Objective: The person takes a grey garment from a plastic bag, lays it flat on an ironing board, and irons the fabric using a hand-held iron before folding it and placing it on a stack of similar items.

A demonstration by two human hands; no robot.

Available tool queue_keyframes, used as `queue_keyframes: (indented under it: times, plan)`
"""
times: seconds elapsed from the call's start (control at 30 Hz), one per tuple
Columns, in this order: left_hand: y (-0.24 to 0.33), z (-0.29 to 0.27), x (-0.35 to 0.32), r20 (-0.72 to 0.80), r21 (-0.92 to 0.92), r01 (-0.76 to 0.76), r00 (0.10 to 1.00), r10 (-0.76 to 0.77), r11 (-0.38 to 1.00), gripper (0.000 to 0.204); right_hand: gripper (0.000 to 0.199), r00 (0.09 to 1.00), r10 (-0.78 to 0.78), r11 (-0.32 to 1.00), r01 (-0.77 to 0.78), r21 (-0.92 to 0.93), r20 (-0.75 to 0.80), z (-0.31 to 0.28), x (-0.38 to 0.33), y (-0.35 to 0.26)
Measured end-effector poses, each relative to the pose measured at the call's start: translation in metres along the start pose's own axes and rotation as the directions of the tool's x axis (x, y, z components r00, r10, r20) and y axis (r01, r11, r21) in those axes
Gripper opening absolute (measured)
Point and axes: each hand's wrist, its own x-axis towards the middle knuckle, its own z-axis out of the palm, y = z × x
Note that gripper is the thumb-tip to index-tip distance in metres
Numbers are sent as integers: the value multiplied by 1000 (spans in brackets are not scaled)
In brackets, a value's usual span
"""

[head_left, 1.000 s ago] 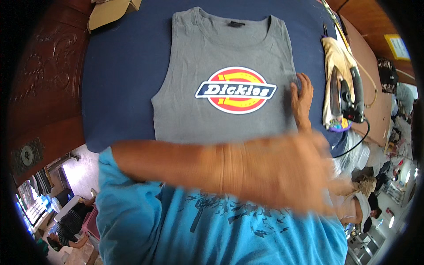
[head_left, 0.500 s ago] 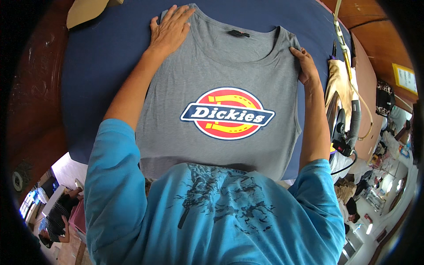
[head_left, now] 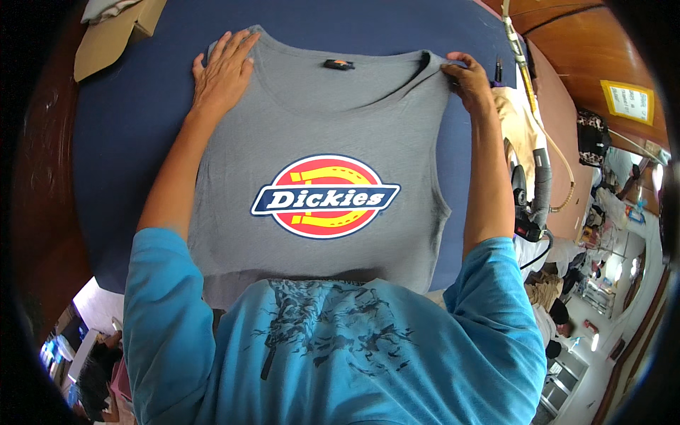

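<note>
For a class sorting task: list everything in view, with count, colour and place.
Tank top: 1, grey, on table
Print: 1, red, yellow, white, navy, tank top's front
Label: 1, dark, inside tank top
Table: 1, dark blue, under tank top
Carton: 1, brown, upper left
Panel: 1, dark brown, left edge
Iron: 1, black and grey, right
Cloth: 1, cream, by iron
Hose: 1, yellowish, upper right
Sign: 1, yellow-edged, far right
Bag: 1, dark patterned, far right
Co-worker: at least 1, dark clothes, lower left
Clutter: uncountable, mixed, far right
Shirt: 1, blue, lower middle
Forearms: 2, bare, either side
Left hand: 1, bare, on tank top's upper left
Right hand: 1, bare, at tank top's upper right
</note>
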Motion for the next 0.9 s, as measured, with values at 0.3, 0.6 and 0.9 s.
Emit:
queue_keyframes:
  times: [0.3, 0.6, 0.9]
  plan:
    - [4, -10, 0, 45, -14, 15, 999, -14, 1000, 48, 32, 994, -47, 987, 30, -158, -103, -4, 21, 21]
    - [146, -36, 40, -203, -211, -326, 937, 284, 922, 50, 40, 989, -123, 990, 116, -83, -83, -18, 10, 42]
    - [216, 12, 118, 0, -472, -279, 949, 317, 836, 24, 27, 854, -505, 524, 415, -744, 121, 7, 17, 28]
